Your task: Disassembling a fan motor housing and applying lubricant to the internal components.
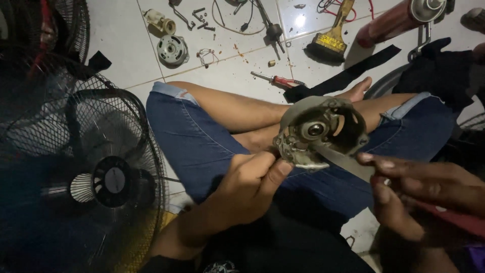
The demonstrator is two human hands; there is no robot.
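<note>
Sitting cross-legged on a white tiled floor (126,45), the person held a round grey metal motor housing (321,132) above the lap, its open face turned toward the camera and a shiny bearing (315,130) visible at its centre. The left hand (251,184) was closed in a pinch, thumb and fingers gripping the lower left rim of the housing. The right hand (419,189) was curled around a red handle (454,218), from which a flat metal blade (348,162) ran up and to the left; its tip lay against the lower edge of the housing, just below the bearing. Both knees, in rolled blue denim shorts (197,139), framed the work.

To the left stood a black fan guard (108,151) with a hub (112,181) at its centre, near the left knee. On the floor beyond the legs lay a red-handled screwdriver (279,80), a small round motor part (172,50), scattered screws (202,20) and a yellow-handled brush (333,38), all well apart from the hands. A red cylindrical can (391,21) lay at the upper right, beside a black strap (348,73) that stretched toward the bare foot (357,91).
</note>
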